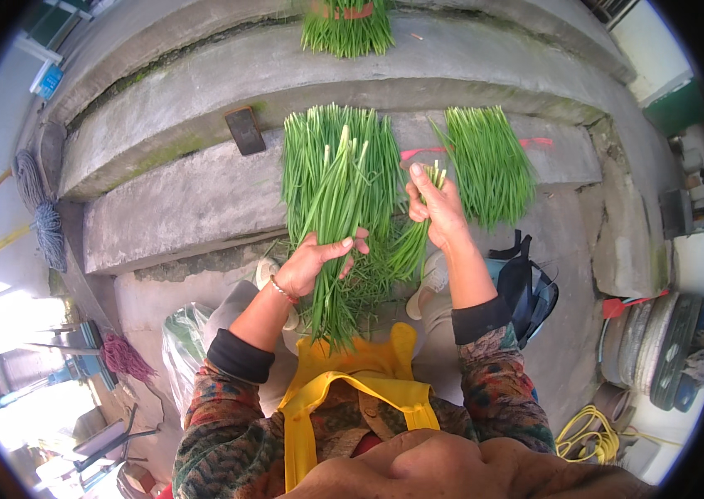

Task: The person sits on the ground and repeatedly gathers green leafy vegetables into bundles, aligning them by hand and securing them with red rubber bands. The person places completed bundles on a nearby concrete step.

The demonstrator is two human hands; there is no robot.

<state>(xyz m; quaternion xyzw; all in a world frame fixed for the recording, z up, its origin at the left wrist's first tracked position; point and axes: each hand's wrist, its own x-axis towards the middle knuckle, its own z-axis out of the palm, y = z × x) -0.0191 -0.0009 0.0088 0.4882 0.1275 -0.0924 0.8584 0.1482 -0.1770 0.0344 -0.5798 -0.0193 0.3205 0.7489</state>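
Note:
My left hand [311, 265] is wrapped around a bunch of long green garlic chives [341, 206], its pale cut ends pointing away from me and its leaf tips hanging toward my lap. In my right hand [439, 206] is a smaller bunch of chives [411, 246], pinched near the pale ends, with leaves drooping down and left. Just beyond my left hand, a wide pile of chives [302, 162] lies on the concrete step. Another neat pile [489, 165] rests to the right, across a pink strap [424, 151].
A phone [245, 131] lies on the step left of the piles. Higher up stands a chive bundle [349, 31] with a reddish band. Loose leaf scraps [371, 274] cover the ground between my shoes. A backpack [523, 287] sits right; a clear plastic bag [184, 343] sits left.

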